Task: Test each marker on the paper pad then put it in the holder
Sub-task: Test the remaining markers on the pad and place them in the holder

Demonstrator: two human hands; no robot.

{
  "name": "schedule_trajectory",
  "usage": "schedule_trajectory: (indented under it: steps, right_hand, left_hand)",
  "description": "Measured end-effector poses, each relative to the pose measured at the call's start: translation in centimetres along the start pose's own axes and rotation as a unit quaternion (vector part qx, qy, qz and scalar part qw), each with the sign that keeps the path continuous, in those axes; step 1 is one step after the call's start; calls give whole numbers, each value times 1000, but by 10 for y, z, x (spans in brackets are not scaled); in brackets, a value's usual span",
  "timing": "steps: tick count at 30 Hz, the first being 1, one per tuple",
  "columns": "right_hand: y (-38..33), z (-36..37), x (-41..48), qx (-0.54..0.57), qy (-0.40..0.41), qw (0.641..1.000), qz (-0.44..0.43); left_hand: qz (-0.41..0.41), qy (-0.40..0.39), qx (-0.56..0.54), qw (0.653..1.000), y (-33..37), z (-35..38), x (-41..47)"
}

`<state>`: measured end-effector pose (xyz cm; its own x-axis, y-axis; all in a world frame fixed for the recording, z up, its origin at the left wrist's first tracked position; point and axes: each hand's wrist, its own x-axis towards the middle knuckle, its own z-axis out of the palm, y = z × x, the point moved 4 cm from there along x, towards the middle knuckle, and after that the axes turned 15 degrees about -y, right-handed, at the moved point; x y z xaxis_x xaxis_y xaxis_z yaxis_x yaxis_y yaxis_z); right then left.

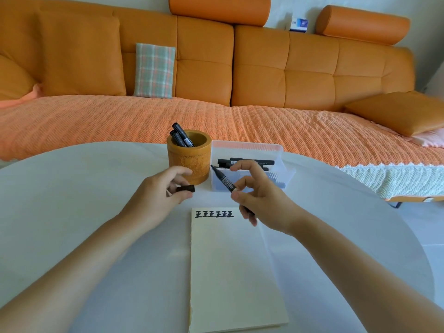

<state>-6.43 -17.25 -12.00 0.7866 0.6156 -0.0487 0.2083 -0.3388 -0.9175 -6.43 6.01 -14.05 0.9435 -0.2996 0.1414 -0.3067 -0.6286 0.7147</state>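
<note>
Here, uncapped marker (224,180) pinched in right-hand grip (264,200) just beyond top edge of paper pad (235,272), long axis slanting, tip pointing away from pad; cap (186,188) pinched in left-hand grip (156,195) beyond pad's top-left corner. Likely calls for swinging tip padward.

Marker in use (224,180): black, uncapped; your right hand (262,198) pinches its barrel, tip tilted up and to the left.
Cap (186,188): black, pinched in your left hand (163,191), just in front of the holder.
Paper pad (235,272): cream, lying flat, with a row of black marks along its far edge.
Holder (189,162): carved yellow-brown cup, upright beyond the pad.
Stored markers (183,138): two, black, leaning inside your holder.
Waiting markers (249,162): black, lying in the clear box (283,174) beside it.
</note>
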Motion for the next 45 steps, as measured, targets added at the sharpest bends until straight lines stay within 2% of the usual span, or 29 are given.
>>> schedule_trajectory:
  steps: [4,10,26,29,33,37,40,43,45]
  right_hand:
    - [6,-3,1,-135,58,989,25]
    - [8,-1,0,-233,75,969,42]
    - [10,6,2,-264,52,962,32]
    - [8,10,2,-285,41,958,11]
    - [5,11,1,-310,37,950,-30]
    - [1,14,2,-363,34,929,-57]
    - [2,15,2,-338,18,940,-53]
    - [4,14,2,-206,-24,978,-13]
    - [5,12,3,-130,-44,991,3]
  left_hand:
    - [-20,4,-15,1000,5,1,1]
    - [-18,2,-70,997,6,3,2]
    - [28,-28,-22,999,17,13,0]
    - [53,-59,28,996,24,15,-1]
    - [29,-105,80,991,24,15,2]
    - [66,-120,96,986,27,16,3]
    - [101,-111,96,984,32,18,0]
    - [145,-82,124,978,39,17,-2]
    - [173,-67,136,973,45,14,-3]
